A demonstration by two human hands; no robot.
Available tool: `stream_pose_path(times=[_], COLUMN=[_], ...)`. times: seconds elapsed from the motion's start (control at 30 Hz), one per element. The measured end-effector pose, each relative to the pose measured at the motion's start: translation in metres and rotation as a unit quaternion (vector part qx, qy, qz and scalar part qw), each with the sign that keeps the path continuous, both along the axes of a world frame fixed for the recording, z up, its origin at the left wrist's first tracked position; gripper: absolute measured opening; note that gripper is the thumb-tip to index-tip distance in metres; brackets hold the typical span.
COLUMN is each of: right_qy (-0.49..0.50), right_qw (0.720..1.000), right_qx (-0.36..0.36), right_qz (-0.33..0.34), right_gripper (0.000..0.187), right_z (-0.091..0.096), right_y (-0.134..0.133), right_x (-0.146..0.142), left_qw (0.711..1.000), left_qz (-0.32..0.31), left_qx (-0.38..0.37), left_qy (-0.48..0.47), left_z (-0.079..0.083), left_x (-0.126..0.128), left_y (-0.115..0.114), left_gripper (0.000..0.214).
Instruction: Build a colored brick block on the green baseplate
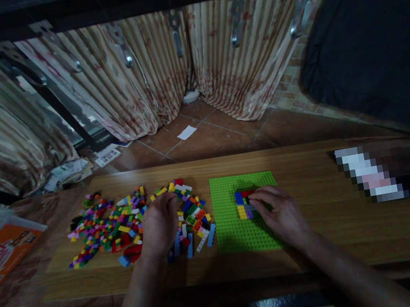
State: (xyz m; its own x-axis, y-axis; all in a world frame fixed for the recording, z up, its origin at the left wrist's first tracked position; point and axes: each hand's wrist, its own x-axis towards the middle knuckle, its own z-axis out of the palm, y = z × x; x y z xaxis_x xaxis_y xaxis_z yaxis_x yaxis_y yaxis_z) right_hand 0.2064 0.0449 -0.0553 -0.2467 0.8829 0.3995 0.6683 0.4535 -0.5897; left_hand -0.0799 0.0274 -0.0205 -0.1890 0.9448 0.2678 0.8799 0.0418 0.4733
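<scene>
Loose toy bricks in many colours are spread over the left half of the wooden table. Above the right part of this pile is my left hand, its fingers bent together; whatever they may hold is hidden. A green studded baseplate lies right of the pile. On it stands a small brick structure with blue, yellow, purple and red bricks. My right hand pinches at the right side of this structure, thumb and fingertips close together. The piece at those fingertips is too small and dark to name, and the hand covers part of the structure.
The wooden table runs across in front of me. A plastic box with an orange label is at the far left. A dark object with a blurred patch lies at the right end. Striped curtains hang behind.
</scene>
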Motion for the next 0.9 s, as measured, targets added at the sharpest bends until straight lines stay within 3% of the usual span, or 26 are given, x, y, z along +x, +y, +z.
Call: stream_pose_path(times=[0.13,0.3,0.47,0.9], right_qy=[0.016,-0.006,-0.021,0.015], right_qw=[0.999,0.996,0.995,0.995], right_qx=[0.02,0.028,0.004,-0.045], right_qz=[-0.047,-0.089,-0.099,-0.092], right_gripper=[0.027,0.035,0.039,0.036], right_z=[0.001,-0.011,-0.02,-0.021], right_y=[0.003,0.009,0.01,0.015], right_x=[0.002,0.001,-0.004,-0.004], left_qw=[1.0,1.0,1.0,0.997], left_qz=[-0.008,-0.02,-0.018,-0.032], left_qx=[0.011,0.013,0.009,-0.017], left_qy=[-0.01,-0.006,-0.005,-0.071], left_z=[0.0,-0.001,-0.005,-0.003], left_x=[0.001,0.004,0.006,0.018], left_y=[-0.001,0.0,0.0,-0.002], left_gripper=[0.026,0.026,0.026,0.026])
